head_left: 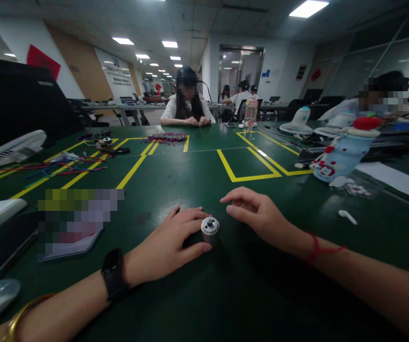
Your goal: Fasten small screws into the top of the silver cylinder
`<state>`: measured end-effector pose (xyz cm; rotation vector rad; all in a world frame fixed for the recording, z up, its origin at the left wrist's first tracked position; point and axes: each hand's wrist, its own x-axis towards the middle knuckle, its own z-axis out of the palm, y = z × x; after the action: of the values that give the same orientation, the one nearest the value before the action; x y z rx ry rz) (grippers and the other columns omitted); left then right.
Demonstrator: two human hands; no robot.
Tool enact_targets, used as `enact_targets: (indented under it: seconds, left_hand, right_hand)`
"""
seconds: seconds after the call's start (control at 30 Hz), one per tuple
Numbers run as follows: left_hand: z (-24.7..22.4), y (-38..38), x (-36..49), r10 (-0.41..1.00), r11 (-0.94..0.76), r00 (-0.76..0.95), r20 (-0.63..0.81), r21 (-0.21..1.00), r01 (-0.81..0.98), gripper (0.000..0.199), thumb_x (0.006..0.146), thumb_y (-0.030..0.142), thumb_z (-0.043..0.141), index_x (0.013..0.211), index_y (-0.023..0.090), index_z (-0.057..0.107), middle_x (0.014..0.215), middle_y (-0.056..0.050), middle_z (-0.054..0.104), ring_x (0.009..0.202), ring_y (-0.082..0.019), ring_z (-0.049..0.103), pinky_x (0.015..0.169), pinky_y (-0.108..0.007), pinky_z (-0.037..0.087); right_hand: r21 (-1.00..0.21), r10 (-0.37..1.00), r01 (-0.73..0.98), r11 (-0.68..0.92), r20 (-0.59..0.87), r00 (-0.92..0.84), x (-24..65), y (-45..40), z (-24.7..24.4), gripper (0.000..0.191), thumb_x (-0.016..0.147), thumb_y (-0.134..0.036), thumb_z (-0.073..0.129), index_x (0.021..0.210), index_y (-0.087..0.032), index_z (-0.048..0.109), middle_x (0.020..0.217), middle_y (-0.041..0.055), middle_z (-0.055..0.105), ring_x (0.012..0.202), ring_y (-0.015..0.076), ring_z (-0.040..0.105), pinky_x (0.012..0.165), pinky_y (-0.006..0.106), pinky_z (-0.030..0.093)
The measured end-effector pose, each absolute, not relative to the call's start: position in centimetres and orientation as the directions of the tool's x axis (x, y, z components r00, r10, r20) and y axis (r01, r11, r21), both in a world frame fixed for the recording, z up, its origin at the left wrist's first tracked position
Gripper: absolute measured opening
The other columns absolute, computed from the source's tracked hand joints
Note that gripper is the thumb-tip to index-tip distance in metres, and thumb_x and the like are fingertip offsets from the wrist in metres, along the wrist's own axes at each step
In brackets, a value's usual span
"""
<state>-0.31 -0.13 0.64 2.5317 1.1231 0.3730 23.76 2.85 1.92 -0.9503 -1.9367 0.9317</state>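
The left hand's grip (167, 242) is partly closing around a metal cylinder (210, 231), which is standing upright on the bench (186, 183) at lower centre of the frame; thumb and fingers are bracketing its side. The right hand's grip (256, 211) is hovering just beside it, thumb and fingers parting, holding nothing. The step in hand appears to be steadying; any right-hand contact would be requiring alignment with the cylinder's top. The wall sign (117, 73), upper left, is carrying lettering too blurred for reading. The cylinder is showing no legible label.
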Motion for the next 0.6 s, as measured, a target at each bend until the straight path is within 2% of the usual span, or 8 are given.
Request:
enact_targets:
  seconds: [0.13,0.23,0.4,0.6]
  left_hand:
    - [0.7,-0.2,-0.5,0.753,-0.623,0.651,0.095,0.421,0.659,0.038,0.094,0.04,0.051,0.131,0.036,0.046,0.142,-0.002,0.046,0.134,-0.03,0.035,0.11,-0.063,0.009]
    - [0.6,-0.2,-0.6,0.753,-0.624,0.65,0.1,0.423,0.657,0.042,0.093,0.04,0.051,0.134,0.036,0.043,0.143,-0.003,0.045,0.134,-0.03,0.035,0.11,-0.064,0.01]
    - [0.4,-0.1,-0.7,0.753,-0.626,0.649,0.105,0.416,0.66,0.043,0.093,0.04,0.052,0.134,0.035,0.043,0.143,-0.003,0.045,0.133,-0.03,0.036,0.11,-0.064,0.01]
    - [0.5,-0.1,-0.3,0.75,-0.635,0.65,0.119,0.404,0.658,0.043,0.092,0.039,0.054,0.134,0.036,0.045,0.138,-0.003,0.049,0.131,-0.03,0.039,0.11,-0.062,0.012]
  right_hand:
    - [-0.949,0.967,0.223,0.222,0.185,-0.173,25.8,5.4,0.3,0.024,0.081,-0.037,0.064,0.086,-0.015,0.067,0.075,0.0019,0.063,0.064,0.0124,0.054,0.059,0.026,0.043]
    - [-0.966,0.979,0.188,0.177,0.153,-0.131,26.3,6.1,-0.2,0.026,0.081,-0.039,0.063,0.085,-0.014,0.066,0.071,0.0008,0.06,0.059,0.0109,0.051,0.054,0.025,0.041]
    - [-0.836,0.902,0.4,0.377,0.232,-0.365,25.2,4.4,0.6,0.02,0.084,-0.034,0.06,0.086,-0.015,0.068,0.078,0.0029,0.065,0.068,0.0137,0.056,0.061,0.027,0.044]
    - [-0.688,0.75,0.349,0.636,0.444,-0.49,22.8,2.2,2.0,0.015,0.086,-0.028,0.061,0.096,-0.02,0.068,0.094,0.0038,0.064,0.085,0.0156,0.058,0.072,0.029,0.046]
